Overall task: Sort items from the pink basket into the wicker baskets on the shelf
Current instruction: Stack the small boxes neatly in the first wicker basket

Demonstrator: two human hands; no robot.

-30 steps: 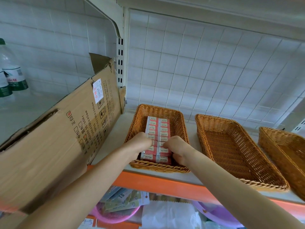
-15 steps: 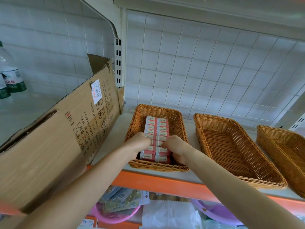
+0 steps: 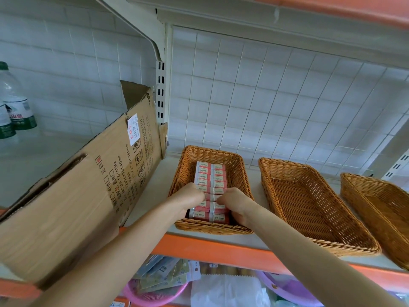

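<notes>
Task status: the left wicker basket [image 3: 212,229], at lower centre of the frame, holds pink boxes [image 3: 211,176] marked 2B, packed in two columns on the shelf [image 3: 155,185]. The middle wicker basket [image 3: 309,209] and the right wicker basket [image 3: 380,207] contain nothing visible. The pink basket [image 3: 152,295], at the bottom edge below the shelf, contains flat packets not yet sorted. Judgement: one item type is placed and most of the sorting is left.

Hand pose: both forearms reach up from the bottom of the frame into the left wicker basket. The left hand [image 3: 188,198] and right hand [image 3: 236,202] sit knuckles-up, close together, fingers curled onto the near rows of pink boxes and gripping them. The fingertips are hidden.
</notes>
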